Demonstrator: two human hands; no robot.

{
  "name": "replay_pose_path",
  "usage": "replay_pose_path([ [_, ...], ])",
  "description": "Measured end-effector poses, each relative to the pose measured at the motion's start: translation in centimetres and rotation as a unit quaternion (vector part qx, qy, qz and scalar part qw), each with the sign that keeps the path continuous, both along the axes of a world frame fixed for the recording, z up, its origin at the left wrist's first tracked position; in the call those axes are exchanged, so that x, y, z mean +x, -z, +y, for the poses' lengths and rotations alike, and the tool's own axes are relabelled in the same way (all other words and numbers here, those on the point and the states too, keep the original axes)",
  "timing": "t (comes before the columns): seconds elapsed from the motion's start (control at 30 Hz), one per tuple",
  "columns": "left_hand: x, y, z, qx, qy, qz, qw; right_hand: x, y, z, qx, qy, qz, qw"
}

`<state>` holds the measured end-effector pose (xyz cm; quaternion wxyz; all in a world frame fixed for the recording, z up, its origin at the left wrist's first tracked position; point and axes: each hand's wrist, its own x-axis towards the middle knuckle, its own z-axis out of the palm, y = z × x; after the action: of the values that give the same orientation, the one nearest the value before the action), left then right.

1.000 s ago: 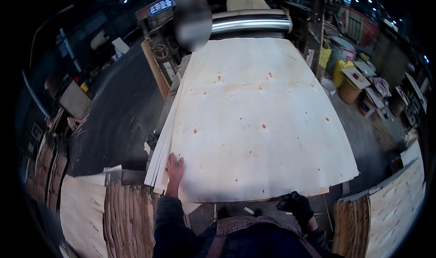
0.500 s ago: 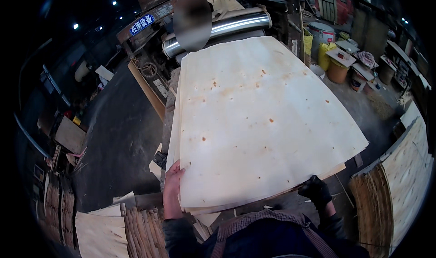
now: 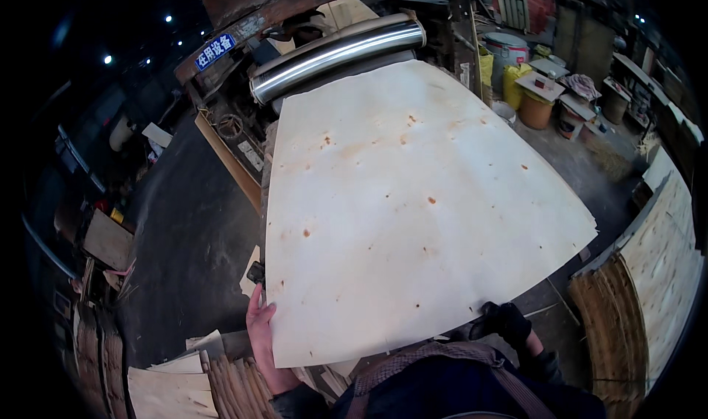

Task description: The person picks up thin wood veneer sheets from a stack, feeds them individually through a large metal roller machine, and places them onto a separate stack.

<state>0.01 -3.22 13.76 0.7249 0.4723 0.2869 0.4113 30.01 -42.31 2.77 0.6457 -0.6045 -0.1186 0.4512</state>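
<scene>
A large pale wood veneer sheet (image 3: 413, 220) with brown knots lies in front of me, its far end close to a shiny metal roller. My left hand (image 3: 260, 327), bare, is at the sheet's near left edge. Its fingers point away from me, apart, and the thumb touches the edge. On the near right edge, my right hand (image 3: 505, 323) in a black glove is closed, with its fingertips partly hidden. What lies beneath the sheet is mostly covered.
The metal roller (image 3: 339, 59) spans a machine frame under a blue sign (image 3: 215, 52). Stacked veneer (image 3: 653, 286) stands at right, more sheets (image 3: 169, 391) at lower left. Buckets and drums (image 3: 536, 109) crowd the far right. A dark floor (image 3: 188, 234) stretches along the left.
The top sheet's near edge has come toward me and to the left, covering the layers beneath. My left hand has moved nearer and its fingers have spread. A blurred patch by the roller is gone.
</scene>
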Motion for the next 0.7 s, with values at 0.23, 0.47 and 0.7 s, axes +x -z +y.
replay_pose_path([
  [0.23, 0.1, 4.1, 5.2, 0.011, 0.020, 0.117, 0.993, 1.6, -5.8, 6.1, 0.207, 0.007, 0.155, 0.966],
  [0.47, -0.2, 7.3, 2.8, 0.048, -0.117, 0.224, 0.966, 8.8, -3.4, 13.1, 0.230, 0.065, 0.217, 0.947],
  [0.7, 3.8, 14.7, -4.3, 0.379, -0.216, 0.513, 0.739, 9.0, -0.5, 17.0, 0.103, 0.177, 0.141, 0.969],
])
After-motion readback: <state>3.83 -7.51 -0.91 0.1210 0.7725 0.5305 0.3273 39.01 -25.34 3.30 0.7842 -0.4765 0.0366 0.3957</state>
